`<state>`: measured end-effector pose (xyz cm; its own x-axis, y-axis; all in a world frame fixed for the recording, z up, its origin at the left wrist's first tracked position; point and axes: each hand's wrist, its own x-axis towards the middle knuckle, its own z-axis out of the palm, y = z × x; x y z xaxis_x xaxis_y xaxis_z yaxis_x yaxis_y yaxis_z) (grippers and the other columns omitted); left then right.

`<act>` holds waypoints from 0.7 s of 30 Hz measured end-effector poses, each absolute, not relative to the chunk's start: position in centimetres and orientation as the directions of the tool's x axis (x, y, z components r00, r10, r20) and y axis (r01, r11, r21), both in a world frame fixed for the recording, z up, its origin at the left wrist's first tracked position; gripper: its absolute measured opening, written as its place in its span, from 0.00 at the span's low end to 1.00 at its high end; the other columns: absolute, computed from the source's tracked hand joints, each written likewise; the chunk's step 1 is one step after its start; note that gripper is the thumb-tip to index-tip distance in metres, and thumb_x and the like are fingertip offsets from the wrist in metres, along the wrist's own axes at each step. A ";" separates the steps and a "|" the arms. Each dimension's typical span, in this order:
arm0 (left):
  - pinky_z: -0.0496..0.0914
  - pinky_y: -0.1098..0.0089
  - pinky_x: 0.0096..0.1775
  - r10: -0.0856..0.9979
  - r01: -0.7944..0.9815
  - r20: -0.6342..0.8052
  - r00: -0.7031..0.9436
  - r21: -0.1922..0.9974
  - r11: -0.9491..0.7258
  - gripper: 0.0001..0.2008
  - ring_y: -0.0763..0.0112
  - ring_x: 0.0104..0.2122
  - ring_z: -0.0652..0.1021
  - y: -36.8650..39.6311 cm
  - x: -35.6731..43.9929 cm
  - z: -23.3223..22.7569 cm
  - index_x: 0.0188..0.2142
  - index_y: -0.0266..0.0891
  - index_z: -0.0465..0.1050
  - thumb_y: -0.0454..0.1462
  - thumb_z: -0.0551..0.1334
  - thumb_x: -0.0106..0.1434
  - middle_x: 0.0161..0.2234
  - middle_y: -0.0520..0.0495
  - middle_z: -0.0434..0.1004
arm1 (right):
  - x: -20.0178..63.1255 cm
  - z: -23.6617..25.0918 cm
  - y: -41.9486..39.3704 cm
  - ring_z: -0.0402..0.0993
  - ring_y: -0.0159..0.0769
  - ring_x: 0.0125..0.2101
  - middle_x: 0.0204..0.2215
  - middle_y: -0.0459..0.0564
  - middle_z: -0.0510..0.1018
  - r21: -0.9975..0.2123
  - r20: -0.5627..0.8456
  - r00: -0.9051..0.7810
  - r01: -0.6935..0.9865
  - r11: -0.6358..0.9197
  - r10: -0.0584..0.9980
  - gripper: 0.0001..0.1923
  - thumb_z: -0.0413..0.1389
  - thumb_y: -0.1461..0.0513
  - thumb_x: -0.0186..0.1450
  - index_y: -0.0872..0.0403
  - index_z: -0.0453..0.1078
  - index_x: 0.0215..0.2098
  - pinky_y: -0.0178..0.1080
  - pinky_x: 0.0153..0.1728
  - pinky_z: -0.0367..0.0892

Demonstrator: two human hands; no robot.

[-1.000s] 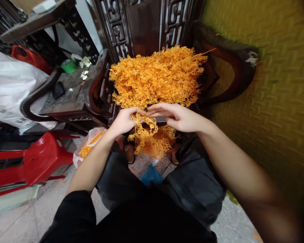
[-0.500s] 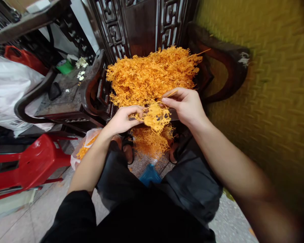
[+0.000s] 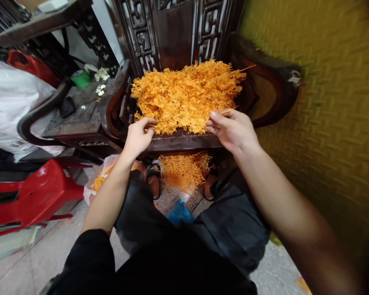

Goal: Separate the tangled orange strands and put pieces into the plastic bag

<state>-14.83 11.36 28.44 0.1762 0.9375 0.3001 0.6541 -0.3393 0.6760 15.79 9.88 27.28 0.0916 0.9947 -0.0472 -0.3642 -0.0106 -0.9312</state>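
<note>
A heap of frilly orange sprigs [image 3: 184, 90] lies on the seat of a dark carved wooden chair [image 3: 184, 142]. My right hand [image 3: 233, 127] is at the heap's front right, thumb and fingers pinching a thin orange stem [image 3: 224, 112]. My left hand [image 3: 140, 136] is by the front left edge, its fingers curled closed. A bit of orange shows at those fingertips, but I cannot make out what they hold. Between the hands, a brighter orange frilly piece [image 3: 187, 123] lies against the heap's front; whether it joins the pinched stem is unclear.
Below the seat, between my feet, is a pile of thin orange strands [image 3: 184, 172] with a blue plastic bag [image 3: 181, 213] nearer me. To the left are a pale bag with orange bits [image 3: 100, 180], a red plastic stool [image 3: 44, 184] and a second wooden chair [image 3: 76, 123]. A yellow patterned surface [image 3: 332, 123] stands right.
My hands have moved apart, the left going left and the right slightly right. The frilly orange piece that hung between them above the strands now shows farther forward, at the heap's front.
</note>
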 end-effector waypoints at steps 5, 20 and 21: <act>0.79 0.61 0.41 0.935 0.585 -0.042 0.353 0.790 -0.185 0.07 0.64 0.32 0.84 10.6 -12.9 27.4 0.40 0.39 0.81 0.37 0.66 0.64 0.32 0.45 0.86 | 14.6 27.1 9.6 0.83 0.33 0.35 0.28 0.44 0.80 -0.863 -0.128 0.042 -0.497 -0.090 0.991 0.16 0.71 0.60 0.54 0.50 0.67 0.30 0.39 0.46 0.83; 0.78 0.62 0.46 0.948 0.236 0.271 0.167 0.923 -0.305 0.10 0.66 0.40 0.83 9.1 -6.6 26.9 0.40 0.39 0.73 0.43 0.67 0.67 0.38 0.46 0.83 | 10.8 25.9 6.8 0.81 0.43 0.43 0.41 0.52 0.84 -0.989 0.142 -0.363 -0.015 0.147 0.921 0.11 0.69 0.57 0.61 0.52 0.76 0.38 0.53 0.58 0.76; 0.78 0.62 0.47 0.937 0.262 0.307 0.167 0.902 -0.343 0.09 0.65 0.41 0.83 8.8 -6.5 27.1 0.40 0.39 0.74 0.41 0.68 0.65 0.39 0.46 0.84 | 10.9 25.9 6.7 0.81 0.44 0.46 0.44 0.53 0.84 -0.989 0.149 -0.376 -0.040 0.144 0.915 0.13 0.70 0.56 0.60 0.52 0.77 0.40 0.53 0.60 0.74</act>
